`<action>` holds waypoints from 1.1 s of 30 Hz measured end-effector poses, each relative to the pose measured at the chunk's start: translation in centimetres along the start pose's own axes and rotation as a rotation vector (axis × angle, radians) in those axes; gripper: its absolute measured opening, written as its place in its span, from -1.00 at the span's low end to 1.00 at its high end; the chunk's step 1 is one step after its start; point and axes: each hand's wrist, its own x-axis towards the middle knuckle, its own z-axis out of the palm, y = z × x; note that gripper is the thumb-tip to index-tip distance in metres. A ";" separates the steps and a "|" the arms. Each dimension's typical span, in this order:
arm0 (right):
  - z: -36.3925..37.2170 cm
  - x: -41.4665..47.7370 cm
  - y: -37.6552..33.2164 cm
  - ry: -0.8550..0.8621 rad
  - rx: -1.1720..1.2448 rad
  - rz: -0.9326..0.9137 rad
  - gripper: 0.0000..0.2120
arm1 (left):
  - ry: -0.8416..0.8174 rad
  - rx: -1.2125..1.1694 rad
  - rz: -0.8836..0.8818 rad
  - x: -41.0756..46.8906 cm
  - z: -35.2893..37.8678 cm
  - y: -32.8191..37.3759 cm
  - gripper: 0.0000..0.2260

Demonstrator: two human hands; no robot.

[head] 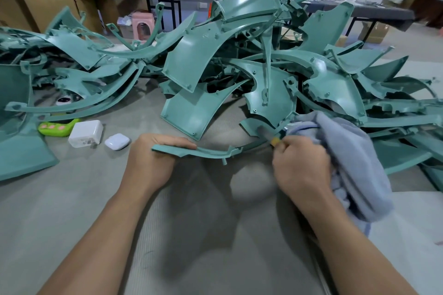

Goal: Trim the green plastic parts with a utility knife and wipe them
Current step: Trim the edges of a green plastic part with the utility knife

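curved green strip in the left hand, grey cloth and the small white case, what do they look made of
Curved green strip: hard moulded plastic with a satin sheen, going by its moulded tabs and ribs.
Grey cloth: soft terry-like fabric, matte and fuzzy, draping in folds.
Small white case: probably glossy hard plastic; it has a smooth rounded shell with a soft highlight.

A grey desk (pixel 191 235) fills the lower half of the frame. A big heap of green plastic parts (pixel 239 67) lies on it across the middle. At the left, side by side, lie a bright green thing (pixel 57 127) with pink spots, a white block (pixel 85 133) and a small white case (pixel 117 141).
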 end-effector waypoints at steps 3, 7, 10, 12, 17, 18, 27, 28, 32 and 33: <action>-0.3 0.2 0.1 0.122 0.131 -0.013 -0.67 | 0.019 -0.001 -0.029 0.0 0.1 -0.1 -0.46; 0.9 -1.3 -0.4 -0.019 0.149 -0.200 -0.66 | 0.033 -0.003 -0.057 0.1 0.2 0.0 -0.45; 0.0 0.6 0.8 0.120 0.021 -0.019 -0.71 | 0.015 0.042 -0.052 0.0 0.3 -0.1 -0.56; -0.5 0.6 1.1 0.161 0.268 -0.013 -0.69 | 0.061 0.108 -0.091 0.1 0.5 -0.3 -0.76; -1.0 -2.6 -1.1 0.124 0.671 -0.244 -0.72 | 0.258 0.143 -0.138 -0.3 1.3 0.8 -0.86; -1.3 -3.1 -1.5 0.090 0.765 -0.250 -0.72 | 0.251 0.149 -0.124 -0.4 1.5 1.1 -0.85; -1.9 -5.3 -3.2 0.005 0.560 -0.287 -0.63 | 0.206 0.194 -0.121 -0.3 1.5 0.7 -0.92; -2.1 -5.1 -3.0 0.046 0.548 -0.254 -0.60 | 0.203 0.196 -0.121 -0.3 1.5 0.8 -0.94; -2.3 -6.5 -3.7 0.080 0.577 -0.356 -0.67 | 0.206 0.251 -0.114 -0.5 1.6 1.1 -0.92; -2.2 -7.0 -4.1 0.048 0.571 -0.396 -0.69 | 0.216 0.260 -0.116 -0.5 1.6 1.2 -0.88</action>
